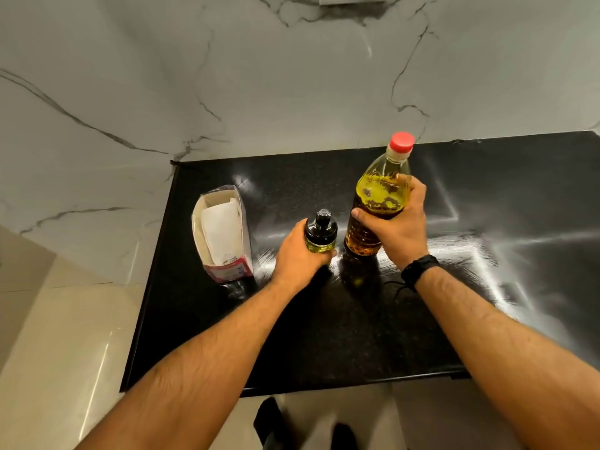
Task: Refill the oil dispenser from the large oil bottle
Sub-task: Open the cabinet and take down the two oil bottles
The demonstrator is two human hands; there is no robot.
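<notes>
The large oil bottle [378,193] stands upright on the black counter [341,336], full of yellow oil, with its red cap [402,141] on. My right hand [397,227] grips its middle from the right. Just left of it stands the small oil dispenser [320,233], a clear bottle with a black pump-style top and a little yellow oil inside. My left hand [300,254] wraps around the dispenser's lower body from the left. Both containers are closed and touch the counter.
An open-topped carton [224,232] with white paper inside stands at the counter's left edge. A marble wall [259,76] rises behind the counter. Beige floor tiles [65,336] lie left of and below the counter's edge.
</notes>
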